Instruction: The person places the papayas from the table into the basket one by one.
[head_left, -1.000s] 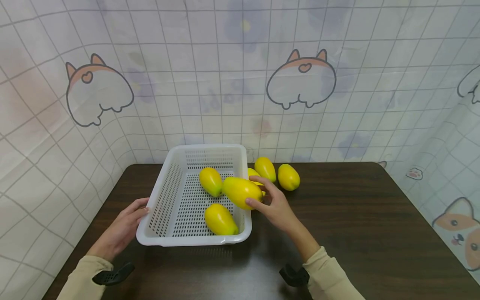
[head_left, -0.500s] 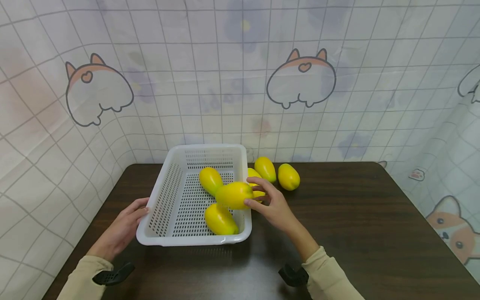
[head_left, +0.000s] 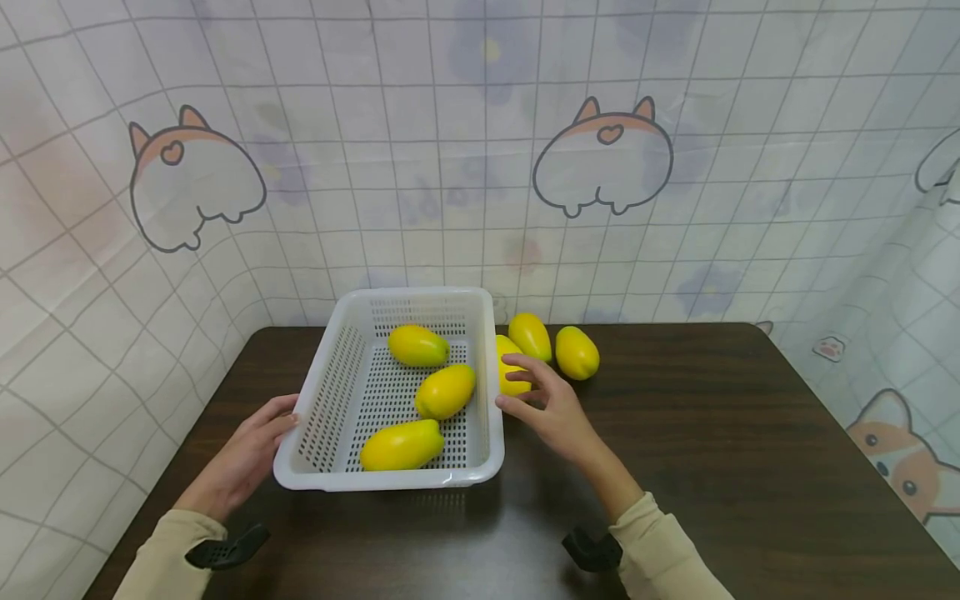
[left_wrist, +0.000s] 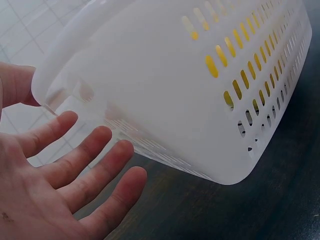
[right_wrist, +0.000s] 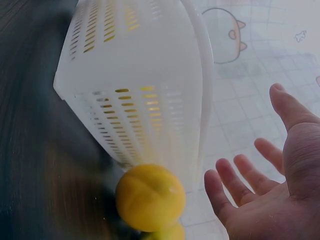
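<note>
the left hand (head_left: 243, 458) holds a white perforated basket (head_left: 382, 481); 3 yellow mango-like fruits (head_left: 446, 392) lie inside. the right hand (head_left: 553, 412) hovers at the basket's right rim (head_left: 495, 442), near 3 more fruits (head_left: 577, 353) on the tabletop (head_left: 697, 433).

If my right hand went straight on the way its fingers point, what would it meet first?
Probably the right rim of the white basket, next to your right hand in the head view; depth is unclear, so it might pass above.
</note>
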